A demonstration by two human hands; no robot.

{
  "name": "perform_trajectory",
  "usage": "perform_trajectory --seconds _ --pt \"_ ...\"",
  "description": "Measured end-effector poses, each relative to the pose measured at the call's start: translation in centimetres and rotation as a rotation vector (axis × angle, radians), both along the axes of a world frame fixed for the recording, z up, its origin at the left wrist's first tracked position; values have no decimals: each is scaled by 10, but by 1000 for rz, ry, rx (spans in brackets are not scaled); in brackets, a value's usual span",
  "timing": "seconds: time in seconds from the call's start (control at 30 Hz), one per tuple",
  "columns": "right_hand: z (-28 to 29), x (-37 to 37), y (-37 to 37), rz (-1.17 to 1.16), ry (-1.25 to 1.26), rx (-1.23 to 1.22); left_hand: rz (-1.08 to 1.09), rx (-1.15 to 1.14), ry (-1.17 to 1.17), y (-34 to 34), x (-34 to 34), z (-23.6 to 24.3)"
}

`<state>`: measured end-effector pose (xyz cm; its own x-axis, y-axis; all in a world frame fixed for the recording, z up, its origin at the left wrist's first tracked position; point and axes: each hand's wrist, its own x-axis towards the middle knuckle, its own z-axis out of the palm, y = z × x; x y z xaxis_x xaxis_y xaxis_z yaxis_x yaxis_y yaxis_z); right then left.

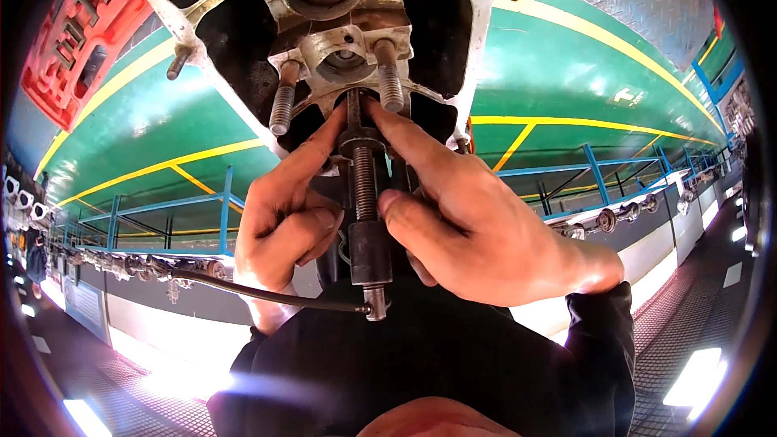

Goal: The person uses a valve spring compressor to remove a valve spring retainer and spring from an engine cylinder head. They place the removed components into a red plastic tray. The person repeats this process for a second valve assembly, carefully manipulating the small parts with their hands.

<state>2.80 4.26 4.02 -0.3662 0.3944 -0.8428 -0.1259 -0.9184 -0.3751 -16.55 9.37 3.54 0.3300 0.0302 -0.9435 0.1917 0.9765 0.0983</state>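
Note:
A threaded metal puller [368, 247] stands lengthwise in front of me, its narrow upper end inside a recess of a pale cast-metal engine housing [332, 12]. It has a coarse screw, a dark sleeve and a thin bar handle [267, 295] through its lower end. My left hand [283, 214] is closed, its index finger stretched up against the puller's upper end and the others curled. From the opposite side my right hand [477, 222] presses its index finger there, with its thumb by the screw. Both fingertips are partly hidden in the recess.
Two threaded studs [282, 101] [389, 81] stick out beside the recess. A red tool tray [77, 44] with metal pieces lies at upper left. Beyond are a green floor [558, 85] with yellow lines, blue railings [595, 176] and a row of metal parts.

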Motion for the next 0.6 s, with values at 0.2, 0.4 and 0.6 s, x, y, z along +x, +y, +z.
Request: perform_trajectory --seconds 0.2,0.4,0.6 --pt "-1 -1 1 -15 2 -1 -6 0 -3 0 1 -1" --pt "0 -2 2 -21 10 -32 0 10 -57 -1 -5 -4" --pt "2 -3 -1 -26 -5 -28 4 10 -53 -2 -4 -5"
